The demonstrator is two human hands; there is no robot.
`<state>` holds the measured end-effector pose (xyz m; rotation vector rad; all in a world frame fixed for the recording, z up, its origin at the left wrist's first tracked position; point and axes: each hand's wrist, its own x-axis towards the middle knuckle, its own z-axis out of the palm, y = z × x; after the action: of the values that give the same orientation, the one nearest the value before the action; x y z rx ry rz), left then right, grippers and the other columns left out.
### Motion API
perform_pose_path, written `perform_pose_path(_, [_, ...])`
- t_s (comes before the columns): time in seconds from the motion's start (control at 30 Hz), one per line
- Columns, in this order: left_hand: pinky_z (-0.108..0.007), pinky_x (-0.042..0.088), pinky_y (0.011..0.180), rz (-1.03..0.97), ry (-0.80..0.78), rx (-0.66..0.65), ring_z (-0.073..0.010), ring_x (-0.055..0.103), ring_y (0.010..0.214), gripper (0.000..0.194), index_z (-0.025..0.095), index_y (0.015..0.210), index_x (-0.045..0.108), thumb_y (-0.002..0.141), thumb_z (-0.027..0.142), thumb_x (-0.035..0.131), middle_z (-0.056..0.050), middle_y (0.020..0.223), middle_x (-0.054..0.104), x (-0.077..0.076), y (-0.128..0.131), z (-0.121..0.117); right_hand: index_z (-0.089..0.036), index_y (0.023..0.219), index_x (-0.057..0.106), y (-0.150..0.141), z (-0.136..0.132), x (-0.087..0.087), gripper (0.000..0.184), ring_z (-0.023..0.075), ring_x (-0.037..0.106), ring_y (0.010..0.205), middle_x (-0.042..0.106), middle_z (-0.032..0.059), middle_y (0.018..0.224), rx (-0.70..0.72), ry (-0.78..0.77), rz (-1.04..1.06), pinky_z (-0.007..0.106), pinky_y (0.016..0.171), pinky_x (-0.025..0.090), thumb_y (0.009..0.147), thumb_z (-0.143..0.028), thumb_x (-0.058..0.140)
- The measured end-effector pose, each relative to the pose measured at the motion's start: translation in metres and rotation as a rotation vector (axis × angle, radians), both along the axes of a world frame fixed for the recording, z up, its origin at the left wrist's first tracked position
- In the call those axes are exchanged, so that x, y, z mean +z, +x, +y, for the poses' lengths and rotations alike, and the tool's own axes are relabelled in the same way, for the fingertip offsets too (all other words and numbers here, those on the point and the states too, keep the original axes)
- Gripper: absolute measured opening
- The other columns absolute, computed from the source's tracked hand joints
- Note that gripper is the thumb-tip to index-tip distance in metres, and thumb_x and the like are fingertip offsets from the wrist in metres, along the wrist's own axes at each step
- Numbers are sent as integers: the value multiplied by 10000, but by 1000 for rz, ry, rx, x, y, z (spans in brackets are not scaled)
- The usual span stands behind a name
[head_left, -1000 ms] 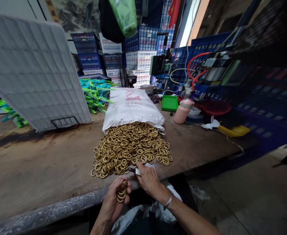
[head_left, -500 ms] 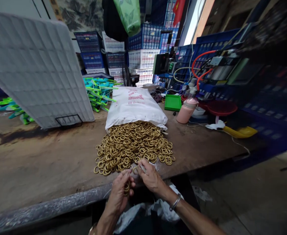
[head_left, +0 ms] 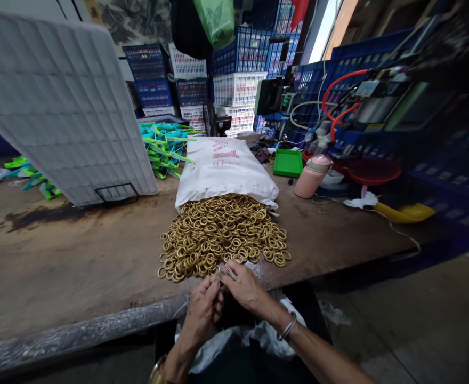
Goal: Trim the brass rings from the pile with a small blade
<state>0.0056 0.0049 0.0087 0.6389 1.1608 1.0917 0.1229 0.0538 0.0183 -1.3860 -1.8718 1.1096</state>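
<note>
A heap of brass-coloured rings [head_left: 218, 234] spills from a white printed sack [head_left: 226, 170] onto the table. My left hand [head_left: 202, 306] is closed at the table's front edge, its thumb and forefinger pinched together; the rings in its curled fingers are mostly hidden now. Close against it, my right hand [head_left: 244, 288] is closed on a thin, pale, metallic-looking tool [head_left: 231, 273] whose exact kind I cannot make out. The fingertips of both hands meet just in front of the heap, around a small ring-like piece.
A grey ribbed panel [head_left: 58, 106] stands on the left, with green and blue plastic pieces [head_left: 164, 146] behind it. Right of the sack are a green tray [head_left: 288, 162], a pink bottle [head_left: 312, 176] and a yellow scoop [head_left: 404, 212]. Plastic wrap covers the table edge [head_left: 78, 333].
My hands have come closer together, with the left fingertips raised to the right ones. The rings seen in my left palm before are now mostly turned out of sight. The view has shifted slightly.
</note>
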Motion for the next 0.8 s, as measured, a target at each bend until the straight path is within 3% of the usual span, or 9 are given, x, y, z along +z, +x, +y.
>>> perform_pose_path(0.1, [-150, 166, 350, -116, 5, -41, -28, 321, 373, 328, 172, 689, 468, 686, 474, 594, 70, 514, 442, 2, 0, -1, -185, 635, 412, 0, 0, -1, 167, 83, 387, 555, 425, -59, 582, 17, -37, 42, 200, 521, 279, 776, -273, 425])
perform_pose_path(0.23, [-148, 175, 358, -124, 13, -26, -26, 329, 384, 315, 167, 720, 491, 689, 460, 603, 68, 527, 444, 3, 1, -1, -183, 670, 439, 3, 3, -4, 211, 89, 432, 551, 474, -40, 588, 20, -97, 87, 197, 526, 311, 829, -287, 348])
perform_pose_path(0.33, [-151, 181, 352, -100, 7, 0, -28, 328, 376, 330, 173, 731, 486, 678, 476, 605, 69, 522, 447, 2, 0, 0, -185, 672, 451, 8, 3, -6, 193, 97, 419, 537, 484, -31, 581, 8, 13, -61, 206, 520, 285, 823, -259, 355])
perform_pose_path(0.43, [-146, 199, 353, -33, 7, 10, -28, 342, 374, 330, 173, 723, 472, 699, 485, 576, 66, 522, 452, -1, 0, 3, -189, 745, 496, 12, -1, -6, 128, 104, 429, 551, 523, -17, 621, 120, 128, -216, 215, 528, 257, 780, -168, 375])
perform_pose_path(0.57, [-138, 228, 357, 84, 26, -10, -31, 369, 376, 315, 173, 695, 457, 718, 472, 554, 62, 519, 464, -2, -1, 5, -187, 908, 513, 13, -9, -6, 242, 125, 475, 588, 574, 4, 682, 236, 214, -418, 238, 545, 237, 703, -111, 407])
perform_pose_path(0.7, [-140, 221, 346, 97, 13, -17, -30, 340, 350, 325, 171, 685, 477, 709, 484, 559, 72, 477, 444, 4, -2, 0, -168, 960, 498, 15, -8, -14, 288, 149, 514, 607, 598, 33, 708, 212, 233, -602, 256, 544, 229, 709, -94, 378])
perform_pose_path(0.8, [-143, 208, 340, 0, -15, -103, -27, 324, 340, 320, 163, 718, 522, 716, 480, 561, 71, 464, 441, 7, 0, -13, -159, 953, 492, 24, 0, -18, 282, 152, 531, 614, 607, 44, 712, 120, 243, -675, 257, 542, 231, 714, -75, 367])
